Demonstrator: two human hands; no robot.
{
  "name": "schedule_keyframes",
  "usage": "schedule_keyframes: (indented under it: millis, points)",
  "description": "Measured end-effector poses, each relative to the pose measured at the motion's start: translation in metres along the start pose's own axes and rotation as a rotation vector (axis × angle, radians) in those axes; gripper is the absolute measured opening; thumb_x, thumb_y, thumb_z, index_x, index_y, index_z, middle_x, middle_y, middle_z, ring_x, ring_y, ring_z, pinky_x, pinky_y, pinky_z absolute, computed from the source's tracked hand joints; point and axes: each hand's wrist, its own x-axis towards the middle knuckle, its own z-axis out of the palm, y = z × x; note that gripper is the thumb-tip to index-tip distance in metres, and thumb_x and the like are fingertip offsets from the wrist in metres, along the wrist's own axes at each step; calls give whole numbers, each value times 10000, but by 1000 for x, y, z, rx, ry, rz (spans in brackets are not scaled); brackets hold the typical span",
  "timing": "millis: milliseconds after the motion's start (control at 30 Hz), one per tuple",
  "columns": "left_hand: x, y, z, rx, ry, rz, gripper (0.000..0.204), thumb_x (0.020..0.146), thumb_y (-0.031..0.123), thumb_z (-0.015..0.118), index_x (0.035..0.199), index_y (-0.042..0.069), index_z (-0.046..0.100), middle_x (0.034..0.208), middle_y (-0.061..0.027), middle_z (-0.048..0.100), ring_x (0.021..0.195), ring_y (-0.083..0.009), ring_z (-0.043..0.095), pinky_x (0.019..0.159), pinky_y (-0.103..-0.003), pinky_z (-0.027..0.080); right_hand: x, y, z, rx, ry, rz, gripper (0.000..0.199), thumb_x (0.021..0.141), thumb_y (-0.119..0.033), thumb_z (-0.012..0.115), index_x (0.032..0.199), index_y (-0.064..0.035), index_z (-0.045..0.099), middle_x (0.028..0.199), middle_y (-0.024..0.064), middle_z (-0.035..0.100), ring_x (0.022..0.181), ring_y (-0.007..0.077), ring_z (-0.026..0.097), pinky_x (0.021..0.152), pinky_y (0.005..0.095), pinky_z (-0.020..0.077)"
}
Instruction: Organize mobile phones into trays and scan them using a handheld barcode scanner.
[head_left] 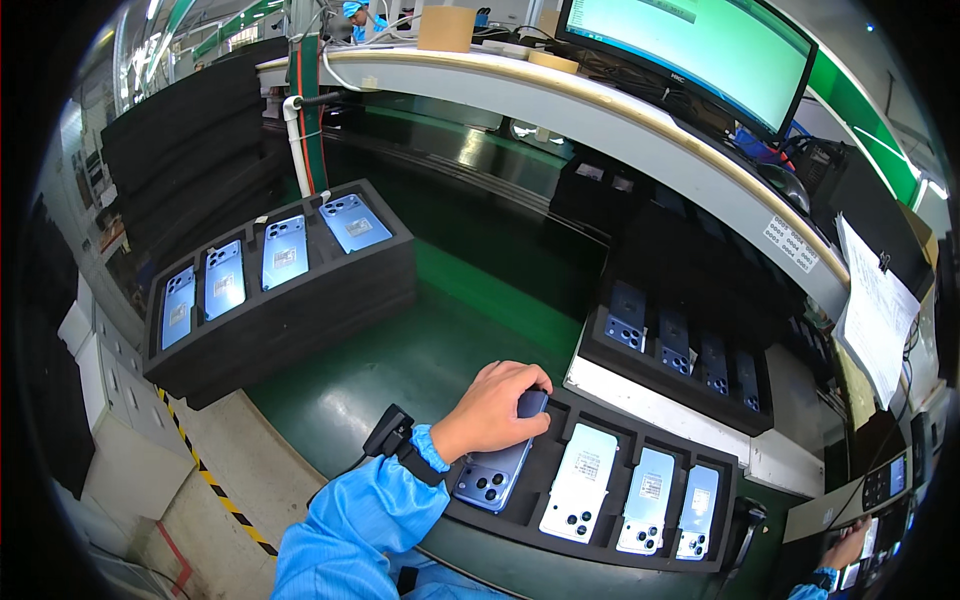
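Observation:
My left hand point(492, 412), in a blue sleeve with a black strap device point(392, 436) at the wrist, closes around the upper end of a blue smartphone point(490, 478). That phone lies at the left end of a black foam tray point(625, 425). In the tray's other slots rest a pale smartphone point(580, 485) and two light blue ones, camera ends toward me. At the far right rim, my right hand point(848, 545) is beside a pale device with a small screen point(885, 482). Its fingers are too small and distorted there to read.
Left stands a stack of black foam trays point(300, 325), several blue phones in its top. Another foam tray point(680, 375) with darker phones sits right, under a shelf point(640, 125). A monitor point(700, 50) is above; clipped papers point(875, 310) hang at right. The bench point(370, 400) is green.

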Motion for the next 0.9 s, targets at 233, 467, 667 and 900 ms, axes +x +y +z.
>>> schedule_keyframes:
  millis: [233, 467, 667, 900]
  points:
    - [-13, -1, -8, -3, 23, 30, 331, 745, 247, 694, 1025, 82, 634, 1072, -116, 631, 1098, -325, 547, 989, -430, 402, 107, 54, -99, -220, 50, -177, 301, 972, -216, 555, 1211, -62, 654, 856, 55, 628, 715, 88, 579, 597, 262, 463]
    - [2, 1, 10, 15, 40, 115, 325, 711, 221, 702, 999, 88, 633, 994, -124, 635, 998, -333, 581, 935, -431, 426, -319, -28, 48, -272, -841, 398, 199, 941, -183, 585, 1020, -26, 678, 657, 43, 600, 508, 97, 549, 418, 246, 409]
    - [-1, -16, 0, -240, 30, -13, 470, 755, 74, 630, 1207, 17, 515, 1134, -131, 618, 1114, -227, 585, 991, -335, 428, -477, -84, 207, -638, -2030, 434, 271, 984, -222, 541, 957, 13, 674, 691, 21, 632, 489, 71, 534, 409, 214, 399]
    - [0, 2, 7, 168, -31, 25, 584, 793, 219, 652, 1318, 42, 465, 1271, -167, 567, 1219, -343, 519, 1077, -455, 364, -525, -93, 224, -738, -2159, 174, 400, 940, -357, 610, 823, 17, 688, 636, 64, 647, 489, 135, 570, 457, 289, 452]
